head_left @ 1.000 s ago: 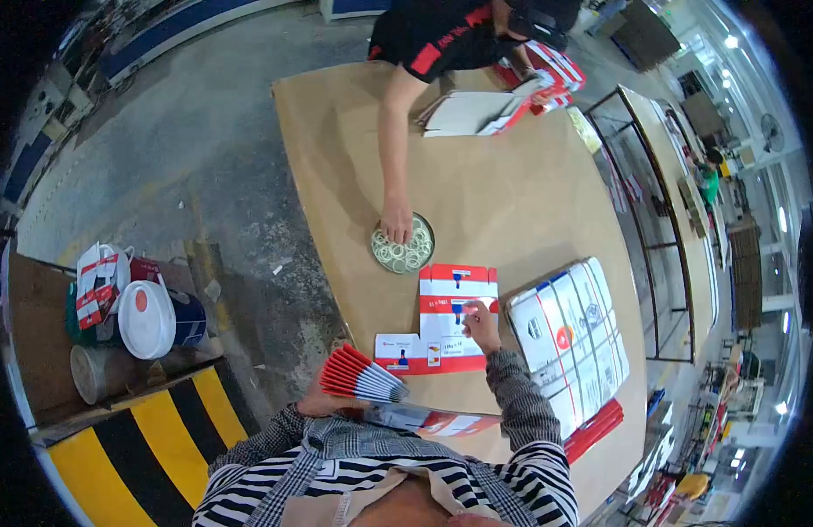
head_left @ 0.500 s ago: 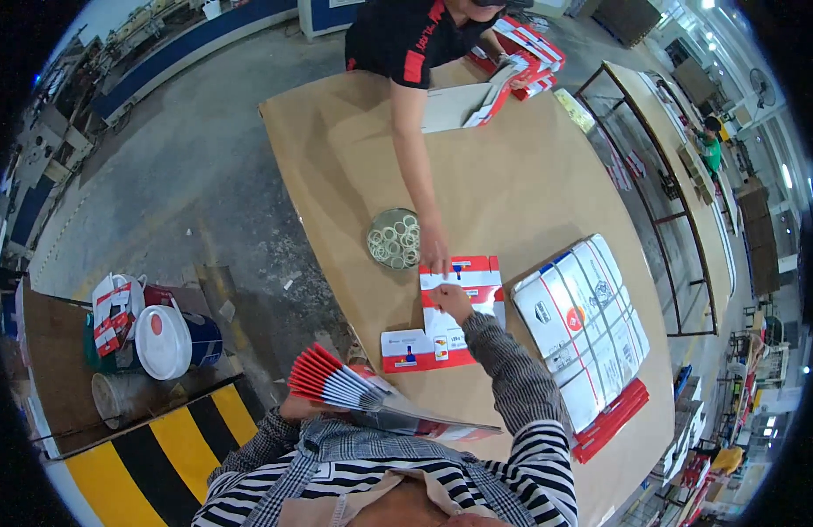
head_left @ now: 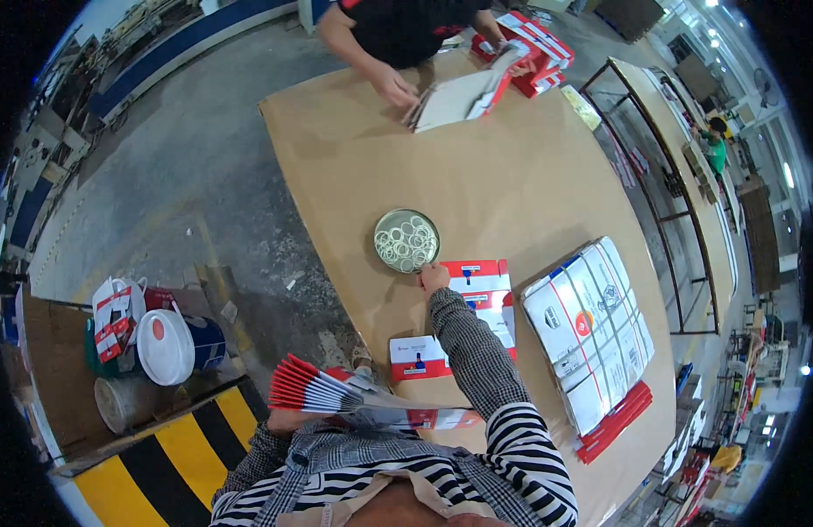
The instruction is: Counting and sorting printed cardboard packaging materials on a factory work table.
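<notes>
My left hand (head_left: 286, 423) is closed around a fanned stack of flat red-and-white cartons (head_left: 323, 386), held upright against my body at the table's near edge. My right hand (head_left: 434, 277) reaches forward with curled fingers to the near right rim of a round shallow dish (head_left: 381, 256). Pale rings like rubber bands (head_left: 408, 239) lie in the dish. Whether the fingertips hold anything is hidden. Under and beside my right forearm, a flat red, white and blue carton blank (head_left: 476, 274) lies on the brown tabletop.
A strapped bundle of white cartons (head_left: 586, 312) lies to the right, with red cartons (head_left: 615, 423) beside it. Across the table (head_left: 336, 140), a co-worker handles cartons (head_left: 459, 98). White-lidded buckets (head_left: 165, 347) stand left, behind a yellow-black striped edge (head_left: 182, 448).
My right hand has moved left from above the carton blank to the dish rim. The co-worker's arm has drawn back from beside the dish to the far cartons.
</notes>
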A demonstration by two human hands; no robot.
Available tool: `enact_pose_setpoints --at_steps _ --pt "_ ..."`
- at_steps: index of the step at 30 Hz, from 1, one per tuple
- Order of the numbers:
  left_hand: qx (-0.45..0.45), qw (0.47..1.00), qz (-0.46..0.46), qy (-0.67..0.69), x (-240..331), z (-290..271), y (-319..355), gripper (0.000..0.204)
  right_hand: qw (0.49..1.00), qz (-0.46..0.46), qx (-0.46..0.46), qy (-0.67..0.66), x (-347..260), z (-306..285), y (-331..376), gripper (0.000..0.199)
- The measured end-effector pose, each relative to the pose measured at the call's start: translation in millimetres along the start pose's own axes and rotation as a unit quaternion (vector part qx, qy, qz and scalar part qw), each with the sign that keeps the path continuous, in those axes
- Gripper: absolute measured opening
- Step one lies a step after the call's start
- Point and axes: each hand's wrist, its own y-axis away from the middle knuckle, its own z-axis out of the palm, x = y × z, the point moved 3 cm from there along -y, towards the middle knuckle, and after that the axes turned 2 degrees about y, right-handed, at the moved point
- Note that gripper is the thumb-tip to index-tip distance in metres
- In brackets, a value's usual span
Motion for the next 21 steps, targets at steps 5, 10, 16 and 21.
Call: enact_pose_setpoints --at_steps 5,10,16,21 --pt "-0.153 0.985 0.073 -0.01 -17 33 -31 0.079 0.998 -0.066 0.019 0.01 69 -93 31 0.026" --pt "-0.257 0.937 0.137 -0.194 -37 64 -26 0.046 0.992 0.012 0.007 -0.126 99 -153 190 0.024" --pt "-0.334 0.893 0.204 -0.222 -18 173 13 0.035 0.952 0.178 0.156 -0.192 336 -223 386 0.023" --pt "-0.341 0.937 -0.016 0.072 -25 241 94 0.068 0.921 0.288 0.235 -0.117 471 -275 512 0.022"
